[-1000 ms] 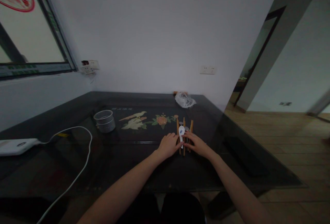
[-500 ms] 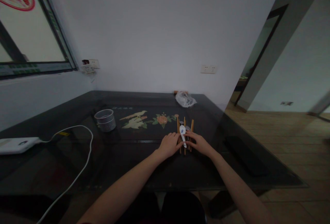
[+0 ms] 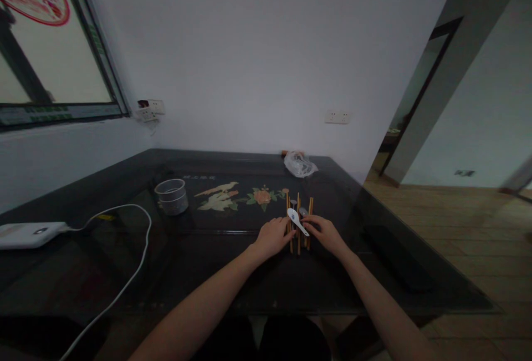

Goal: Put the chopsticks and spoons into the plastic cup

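Observation:
A white spoon (image 3: 295,218) with a blue mark in its bowl lies slantwise over several wooden chopsticks (image 3: 298,247), its bowl pointing away and to the left. My right hand (image 3: 326,233) has its thumb and fingers closed around the handle end of the spoon. On the other side, my left hand (image 3: 271,237) is curled against the leftmost chopsticks, thumb over them and close to the spoon. Dull metal spoon bowls (image 3: 303,212) show among the chopsticks; their handles are mostly hidden.
To the left stand a clear round container (image 3: 172,200) and a white device (image 3: 31,235) with a white cable (image 3: 143,250). A crumpled plastic bag (image 3: 300,164) lies by the wall. A dark flat object (image 3: 397,258) is on the right of the black table (image 3: 224,289).
The white spoon has turned, its handle end swinging to the right towards my right hand. My left hand has stayed nearly in place by the chopsticks. The view has shifted slightly.

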`<state>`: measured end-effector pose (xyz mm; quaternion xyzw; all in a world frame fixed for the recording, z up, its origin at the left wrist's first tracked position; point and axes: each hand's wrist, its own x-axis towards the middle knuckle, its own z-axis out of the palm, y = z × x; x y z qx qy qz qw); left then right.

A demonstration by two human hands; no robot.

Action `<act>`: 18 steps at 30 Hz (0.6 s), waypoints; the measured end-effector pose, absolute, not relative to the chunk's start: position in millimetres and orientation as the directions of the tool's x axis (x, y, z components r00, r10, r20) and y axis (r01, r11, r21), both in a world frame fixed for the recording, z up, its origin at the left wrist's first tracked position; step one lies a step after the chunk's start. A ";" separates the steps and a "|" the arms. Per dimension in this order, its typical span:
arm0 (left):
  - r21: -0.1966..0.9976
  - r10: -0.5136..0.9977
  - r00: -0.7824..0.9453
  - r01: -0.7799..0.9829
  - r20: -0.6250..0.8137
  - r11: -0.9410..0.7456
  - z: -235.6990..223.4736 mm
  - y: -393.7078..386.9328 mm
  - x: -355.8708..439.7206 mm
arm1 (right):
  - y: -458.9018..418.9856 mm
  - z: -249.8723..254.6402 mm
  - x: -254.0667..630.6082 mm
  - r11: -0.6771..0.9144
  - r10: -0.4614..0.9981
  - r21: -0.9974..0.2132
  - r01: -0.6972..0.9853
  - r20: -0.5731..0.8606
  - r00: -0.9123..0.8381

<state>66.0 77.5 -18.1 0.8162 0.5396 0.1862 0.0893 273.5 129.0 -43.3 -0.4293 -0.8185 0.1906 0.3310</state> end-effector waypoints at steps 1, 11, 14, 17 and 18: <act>0.353 0.912 0.351 0.843 0.212 -0.407 -17.2 77.4 65.6 | 129.0 -43.2 273.7 0.559 0.829 -0.595 0.577 0.383 -0.408; 0.540 0.894 0.358 0.713 0.268 -0.447 19.3 74.6 57.3 | 132.4 -48.9 276.9 0.538 0.841 -0.622 0.569 0.434 -0.322; 0.570 0.853 0.384 0.634 0.355 -0.523 41.6 65.7 47.5 | 131.9 -48.1 277.3 0.528 0.848 -0.645 0.553 0.438 -0.298; 0.567 0.826 0.377 0.602 0.418 -0.562 58.4 56.8 25.8 | 130.1 -44.6 277.3 0.524 0.849 -0.653 0.547 0.451 -0.276; 0.568 0.827 0.352 0.604 0.439 -0.559 61.3 54.7 15.4 | 129.3 -42.8 277.2 0.524 0.849 -0.655 0.544 0.457 -0.267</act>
